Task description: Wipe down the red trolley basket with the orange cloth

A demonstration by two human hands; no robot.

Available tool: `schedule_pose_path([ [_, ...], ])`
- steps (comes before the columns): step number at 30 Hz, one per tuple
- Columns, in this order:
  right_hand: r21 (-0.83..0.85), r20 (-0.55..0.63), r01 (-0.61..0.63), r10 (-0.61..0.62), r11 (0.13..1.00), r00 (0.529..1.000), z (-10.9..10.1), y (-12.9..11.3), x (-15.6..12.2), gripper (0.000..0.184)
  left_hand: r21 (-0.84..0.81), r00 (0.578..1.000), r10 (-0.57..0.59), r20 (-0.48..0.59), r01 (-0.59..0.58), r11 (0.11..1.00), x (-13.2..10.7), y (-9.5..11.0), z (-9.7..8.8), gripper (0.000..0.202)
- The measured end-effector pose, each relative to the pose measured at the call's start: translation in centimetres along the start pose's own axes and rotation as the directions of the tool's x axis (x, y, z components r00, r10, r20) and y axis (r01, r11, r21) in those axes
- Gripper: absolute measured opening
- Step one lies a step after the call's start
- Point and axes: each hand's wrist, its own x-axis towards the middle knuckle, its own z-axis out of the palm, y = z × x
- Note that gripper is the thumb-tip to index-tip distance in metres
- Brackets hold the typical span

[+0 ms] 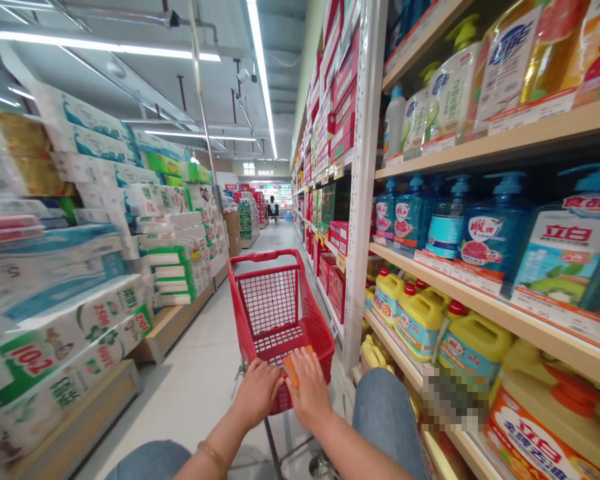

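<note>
A red plastic shopping cart (267, 310) stands right in front of me, its basket facing down the aisle. My left hand (259, 390) has its fingers curled over the near rim of the cart. Beside it, my right hand (309, 393) lies over a small flat orange thing (291, 370), fingers bent around it, at the same near edge. Most of the orange thing is covered by that hand, so I cannot tell its kind. The two hands are almost touching.
Shelves with blue pump bottles (497, 223) and yellow jugs (420, 320) rise close on my right. Stacked tissue packs (75, 320) line the left side on a low wooden platform (95, 407). A tiled aisle floor (205, 353) runs ahead. My knee (387, 413) is beside the shelf.
</note>
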Motion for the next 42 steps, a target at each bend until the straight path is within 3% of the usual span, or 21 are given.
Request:
schedule_pose_path([
  [3,0.009,0.075,0.116,-0.116,0.993,0.99,-1.2,1.6,-0.5,0.051,-0.043,0.992,0.113,0.056,-0.111,0.993,-0.3,-1.2,-1.6,0.029],
  [5,-0.019,0.054,0.085,-0.084,0.996,0.995,-1.7,3.2,-0.4,0.049,-0.034,0.99,0.13,0.052,-0.128,0.991,-0.4,-1.9,-2.2,0.032],
  [7,-0.058,-0.016,-0.022,0.021,0.998,1.0,-1.6,3.9,-0.2,0.048,-0.024,0.992,0.111,0.052,-0.11,0.994,-0.3,-1.8,-2.1,0.034],
  [10,-0.071,-0.072,-0.116,0.111,0.991,0.991,-0.6,2.4,-0.6,0.048,-0.021,0.998,0.049,0.036,-0.049,0.999,0.2,-0.2,-1.1,0.033],
  [13,-0.026,0.007,-0.004,0.004,1.0,1.0,-0.4,0.6,-1.4,0.051,-0.073,0.998,0.051,0.039,-0.048,0.996,0.8,0.9,-0.5,0.032],
  [17,0.011,0.081,0.093,-0.094,0.996,0.992,-1.9,2.0,-1.4,0.05,-0.119,0.997,0.067,0.025,-0.064,0.991,1.0,-0.6,-1.0,0.034],
  [20,-0.014,0.014,-0.008,0.008,1.0,1.0,-1.9,3.2,-0.6,0.045,-0.113,1.0,0.019,-0.004,-0.019,0.993,1.3,-1.6,-1.0,0.034],
  [24,-0.037,-0.114,-0.154,0.149,0.987,0.982,-0.1,1.2,-0.4,0.046,-0.105,0.999,-0.039,-0.036,0.035,0.994,2.3,-0.2,0.1,0.03],
  [27,-0.035,-0.078,-0.077,0.074,0.996,0.994,-0.1,0.0,-1.1,0.051,-0.105,0.999,-0.025,-0.032,0.021,0.994,2.7,0.2,0.4,0.029],
  [29,-0.048,-0.037,-0.024,0.022,0.999,0.999,-0.9,0.8,-1.5,0.051,-0.085,0.999,-0.037,-0.032,0.034,0.996,2.8,-0.8,0.0,0.031],
  [32,-0.085,-0.016,-0.023,0.022,0.996,1.0,-1.9,2.8,-1.3,0.048,-0.019,0.986,-0.155,-0.063,0.154,0.988,2.9,-2.8,-0.7,0.037],
  [34,-0.11,-0.056,-0.092,0.086,0.99,0.995,-1.5,3.2,-0.8,0.045,0.011,0.974,-0.217,-0.07,0.218,0.976,3.1,-3.0,-0.8,0.038],
  [38,-0.12,-0.158,-0.212,0.192,0.97,0.968,0.5,1.6,0.4,0.045,0.035,0.959,-0.271,-0.082,0.275,0.961,3.9,-1.3,-0.3,0.036],
  [42,-0.121,-0.139,-0.111,0.094,0.986,0.986,0.6,2.3,0.3,0.048,0.041,0.973,-0.226,-0.047,0.228,0.973,3.4,-1.9,-1.2,0.039],
])
